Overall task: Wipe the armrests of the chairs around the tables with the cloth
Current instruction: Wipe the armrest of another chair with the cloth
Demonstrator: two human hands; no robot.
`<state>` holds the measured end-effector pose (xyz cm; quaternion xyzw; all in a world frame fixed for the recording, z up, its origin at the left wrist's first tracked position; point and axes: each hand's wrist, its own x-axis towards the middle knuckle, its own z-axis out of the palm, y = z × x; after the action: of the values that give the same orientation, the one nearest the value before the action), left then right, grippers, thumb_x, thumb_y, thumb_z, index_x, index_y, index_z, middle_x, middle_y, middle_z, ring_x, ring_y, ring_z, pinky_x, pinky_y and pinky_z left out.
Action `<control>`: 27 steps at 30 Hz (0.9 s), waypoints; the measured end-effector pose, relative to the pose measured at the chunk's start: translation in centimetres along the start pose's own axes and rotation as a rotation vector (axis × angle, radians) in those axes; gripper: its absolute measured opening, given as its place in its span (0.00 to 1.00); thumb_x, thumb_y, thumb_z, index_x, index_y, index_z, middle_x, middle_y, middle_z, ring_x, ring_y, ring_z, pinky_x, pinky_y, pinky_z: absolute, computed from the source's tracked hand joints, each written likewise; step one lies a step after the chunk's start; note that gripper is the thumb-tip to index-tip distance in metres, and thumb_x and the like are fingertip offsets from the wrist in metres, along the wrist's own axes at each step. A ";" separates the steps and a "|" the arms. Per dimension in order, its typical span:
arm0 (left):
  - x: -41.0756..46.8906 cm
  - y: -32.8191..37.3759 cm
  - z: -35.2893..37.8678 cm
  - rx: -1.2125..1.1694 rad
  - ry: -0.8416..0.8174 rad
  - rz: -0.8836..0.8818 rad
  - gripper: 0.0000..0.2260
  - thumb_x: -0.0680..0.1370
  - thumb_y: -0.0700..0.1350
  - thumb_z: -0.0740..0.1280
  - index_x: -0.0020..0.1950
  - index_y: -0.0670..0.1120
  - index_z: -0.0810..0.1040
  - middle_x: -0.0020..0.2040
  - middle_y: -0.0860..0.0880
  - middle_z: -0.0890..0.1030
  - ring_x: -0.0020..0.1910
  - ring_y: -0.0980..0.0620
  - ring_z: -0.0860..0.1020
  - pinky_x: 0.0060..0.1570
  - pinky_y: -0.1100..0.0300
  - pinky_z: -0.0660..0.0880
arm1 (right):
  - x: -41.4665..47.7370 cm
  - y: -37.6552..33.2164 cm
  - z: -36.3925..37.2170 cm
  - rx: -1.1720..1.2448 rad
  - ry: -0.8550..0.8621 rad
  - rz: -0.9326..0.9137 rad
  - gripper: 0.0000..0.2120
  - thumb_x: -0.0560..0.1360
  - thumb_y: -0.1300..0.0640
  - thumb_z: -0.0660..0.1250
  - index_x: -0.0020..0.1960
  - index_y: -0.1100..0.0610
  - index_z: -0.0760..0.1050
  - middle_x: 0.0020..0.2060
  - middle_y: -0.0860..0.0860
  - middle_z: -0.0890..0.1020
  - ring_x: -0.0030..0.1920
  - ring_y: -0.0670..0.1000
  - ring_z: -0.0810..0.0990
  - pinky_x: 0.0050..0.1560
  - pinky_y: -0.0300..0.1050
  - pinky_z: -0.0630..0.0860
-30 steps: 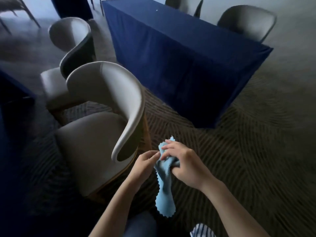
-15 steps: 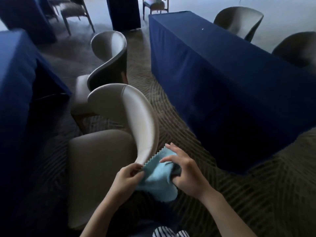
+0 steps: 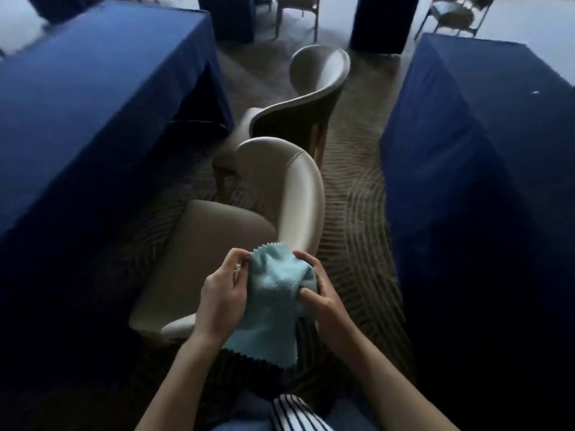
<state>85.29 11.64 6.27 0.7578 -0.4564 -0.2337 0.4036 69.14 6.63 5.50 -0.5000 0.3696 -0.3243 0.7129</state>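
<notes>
both hands grasp the light blue cloth [image 3: 273, 293] — the left hand [image 3: 222, 298] pinching its upper left edge, the right hand [image 3: 320, 298] curled round its right side. the cloth is draped over the near end of the cream chair's armrest [image 3: 303, 200], between two blue-draped tables [image 3: 93, 88] — its lower edge hanging loose.

You had a dark carpet [image 3: 351, 213] with curved pale stripes underfoot, a left table [image 3: 93, 88] and a right table [image 3: 485, 135] both draped in navy fabric, and pale daylight washing the floor around the far chairs [image 3: 451, 12].
</notes>
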 end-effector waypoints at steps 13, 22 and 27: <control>-0.7 0.9 -3.4 0.240 0.242 -0.265 0.06 0.80 0.45 0.62 0.51 0.51 0.78 0.44 0.50 0.82 0.47 0.46 0.78 0.49 0.51 0.74 | 0.1 -2.4 -2.8 -0.780 -0.509 -0.291 0.34 0.63 0.68 0.61 0.65 0.45 0.74 0.58 0.44 0.79 0.57 0.42 0.78 0.59 0.40 0.74; 1.6 -2.5 0.4 0.436 -0.015 -0.432 0.25 0.77 0.41 0.59 0.74 0.53 0.63 0.76 0.52 0.59 0.76 0.46 0.52 0.71 0.40 0.43 | 5.3 -0.1 0.0 -1.159 -0.487 -0.099 0.26 0.72 0.65 0.65 0.70 0.63 0.67 0.63 0.59 0.76 0.64 0.58 0.73 0.60 0.40 0.65; -1.2 -5.9 3.3 0.456 -0.367 -0.479 0.25 0.79 0.46 0.55 0.76 0.53 0.56 0.78 0.51 0.52 0.77 0.46 0.45 0.71 0.39 0.40 | 7.4 -0.2 0.1 -1.565 -0.323 -0.045 0.33 0.72 0.44 0.64 0.75 0.48 0.59 0.67 0.53 0.72 0.66 0.58 0.65 0.65 0.49 0.63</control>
<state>85.30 12.86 -0.45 0.8588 -0.3714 -0.3458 0.0700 72.97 0.47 4.23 -0.9033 0.3720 0.0912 0.1930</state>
